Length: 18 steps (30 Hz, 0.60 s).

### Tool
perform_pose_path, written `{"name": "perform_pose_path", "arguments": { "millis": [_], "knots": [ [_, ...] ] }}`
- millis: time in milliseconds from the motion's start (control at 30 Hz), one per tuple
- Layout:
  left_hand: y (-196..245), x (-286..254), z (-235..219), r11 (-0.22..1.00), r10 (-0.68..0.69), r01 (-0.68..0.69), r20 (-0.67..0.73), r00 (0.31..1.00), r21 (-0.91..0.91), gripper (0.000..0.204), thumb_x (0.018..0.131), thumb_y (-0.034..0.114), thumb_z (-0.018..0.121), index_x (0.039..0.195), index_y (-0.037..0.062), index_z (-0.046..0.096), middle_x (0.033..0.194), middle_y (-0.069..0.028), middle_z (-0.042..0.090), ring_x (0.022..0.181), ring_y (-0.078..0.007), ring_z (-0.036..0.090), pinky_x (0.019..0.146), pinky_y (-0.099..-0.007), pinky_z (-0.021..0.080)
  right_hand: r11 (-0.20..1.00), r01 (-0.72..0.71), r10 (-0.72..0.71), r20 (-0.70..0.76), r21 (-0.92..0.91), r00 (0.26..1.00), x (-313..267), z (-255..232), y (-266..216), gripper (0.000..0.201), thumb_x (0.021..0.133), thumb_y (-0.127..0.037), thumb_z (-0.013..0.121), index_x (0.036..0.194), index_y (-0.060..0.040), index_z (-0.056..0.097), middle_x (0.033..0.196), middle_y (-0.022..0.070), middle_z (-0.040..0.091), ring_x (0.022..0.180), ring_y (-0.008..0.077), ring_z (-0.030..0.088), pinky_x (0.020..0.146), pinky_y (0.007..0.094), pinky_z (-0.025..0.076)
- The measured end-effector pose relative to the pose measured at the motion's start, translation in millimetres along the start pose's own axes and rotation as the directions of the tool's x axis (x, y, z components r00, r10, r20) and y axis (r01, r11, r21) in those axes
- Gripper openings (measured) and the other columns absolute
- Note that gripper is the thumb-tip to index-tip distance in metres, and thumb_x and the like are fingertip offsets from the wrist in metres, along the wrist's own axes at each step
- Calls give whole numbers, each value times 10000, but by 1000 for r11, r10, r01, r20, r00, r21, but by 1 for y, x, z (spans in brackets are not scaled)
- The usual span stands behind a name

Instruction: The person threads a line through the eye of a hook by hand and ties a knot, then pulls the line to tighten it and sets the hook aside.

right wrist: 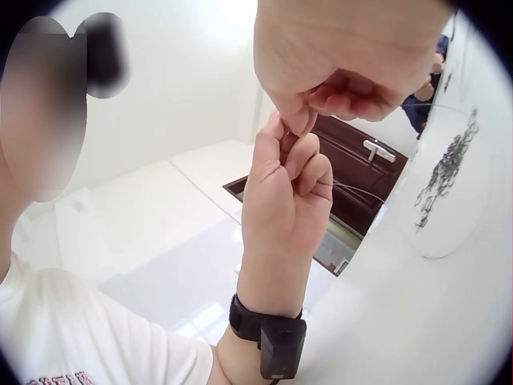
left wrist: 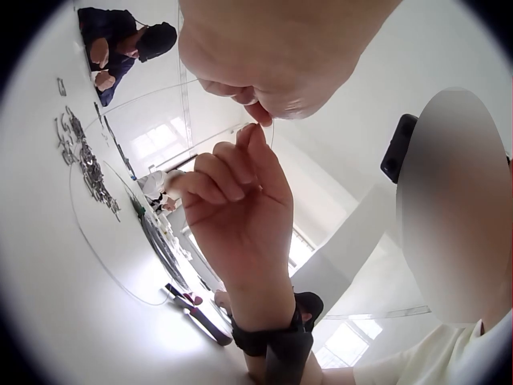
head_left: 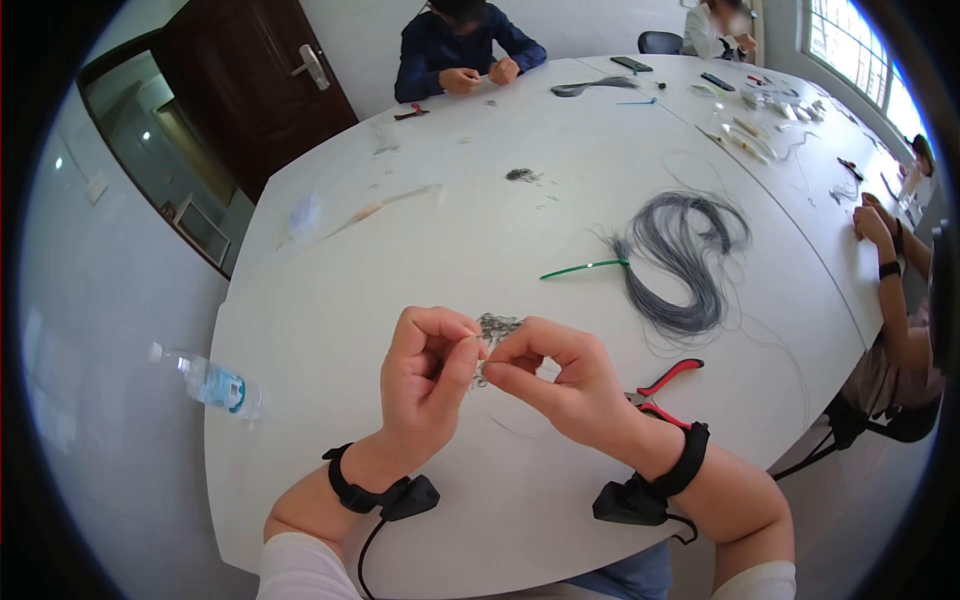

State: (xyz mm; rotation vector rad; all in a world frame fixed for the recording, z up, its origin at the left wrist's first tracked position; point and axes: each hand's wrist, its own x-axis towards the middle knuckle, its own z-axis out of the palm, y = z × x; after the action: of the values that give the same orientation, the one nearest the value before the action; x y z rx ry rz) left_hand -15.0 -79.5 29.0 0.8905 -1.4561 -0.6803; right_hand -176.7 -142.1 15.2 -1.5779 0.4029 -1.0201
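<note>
In the head view my left hand point(head_left: 425, 375) and right hand point(head_left: 560, 385) meet fingertip to fingertip above the white table point(head_left: 330, 330). Thumb and index finger of each pinch a thin pale line point(left wrist: 98, 253), which runs out in a wide loop in the left wrist view. The fingers cover the spot where they meet, so I cannot tell whether a small metal piece sits on the line there. Just behind and below the hands lies a pile of small metal hooks or clips point(head_left: 500, 326), partly hidden by them. Red-handled pliers point(head_left: 668, 374) lie beside the right wrist.
A bundle of grey strands point(head_left: 690, 310) with a green cable tie point(head_left: 585, 268) lies to the right. A water bottle point(head_left: 215, 385) is at the left edge. Farther off are a small dark pile point(head_left: 521, 175) and a person in dark clothing point(head_left: 465, 50); others sit along the right.
</note>
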Motion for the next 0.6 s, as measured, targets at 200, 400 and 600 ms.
{"name": "perform_pose_path", "arguments": {
  "millis": [200,400,600],
  "knots": [
    [-7,2,-3,984,82,-79,-11,997,159,126,960,-21,523,1042,31,444,999,-79,585,800,-55,554,700,-190,450,727,293,-318,74,-621,945,-2,-4,-16,237,731,-161,772,937,-79,687,1026,35,627,846,215,561,833,368,393],
    [-2,2,-4,963,38,-35,-5,999,265,120,947,-38,523,1004,43,455,962,-72,582,787,-80,552,701,-208,462,969,-213,226,111,-123,968,-3,-2,-33,425,869,-165,740,1218,-16,547,1013,55,660,745,116,618,640,263,508],
    [-2,3,-6,939,15,0,-42,999,343,102,945,-37,531,986,40,478,945,-64,600,788,-67,576,680,-198,472,900,-302,296,67,315,953,-10,12,-12,194,943,-111,639,1062,22,563,896,92,689,753,106,674,630,241,523]
  ]
}}
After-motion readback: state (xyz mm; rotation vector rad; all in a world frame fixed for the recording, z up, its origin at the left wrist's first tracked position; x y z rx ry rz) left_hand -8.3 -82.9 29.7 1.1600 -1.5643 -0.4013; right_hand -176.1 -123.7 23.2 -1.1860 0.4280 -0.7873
